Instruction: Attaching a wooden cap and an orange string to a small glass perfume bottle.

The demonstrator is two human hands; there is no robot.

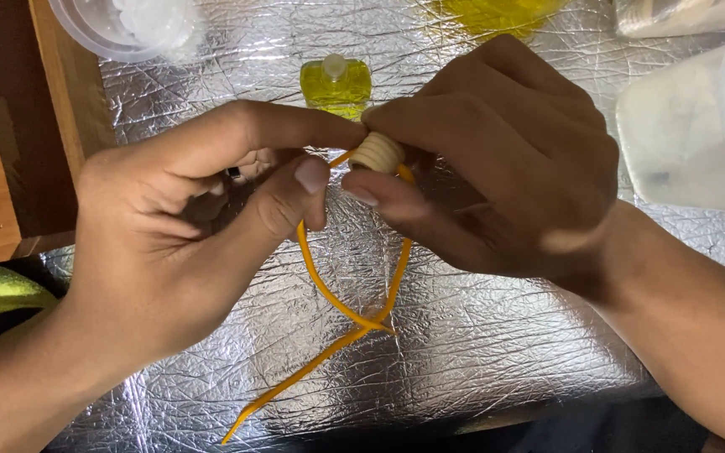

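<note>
— Above the crinkled foil sheet [480,352], what do we have between our hands?

— A small ribbed wooden cap [377,153], pale and round. It sits right between the fingertips of our 2 hands, just in front of the little yellow bottle [336,84] standing on the foil.

— How does our right hand [497,159] hold it?

— Closed around it. The thumb presses the cap from below and the forefinger curls over the top, so the cap is pinched; the other fingers are folded in behind.

— And our left hand [186,226]?

— Nearly closed too. Its forefinger reaches straight across to touch the cap's side, and the thumb sits just under it, meeting the orange cord [354,315]. Whether it grips the cord or only touches it, we cannot tell.

— Where does the cord run?

— It comes out at the cap, hangs down in a loop, crosses itself near the middle of the foil, and 1 tail trails toward the near edge.
</note>
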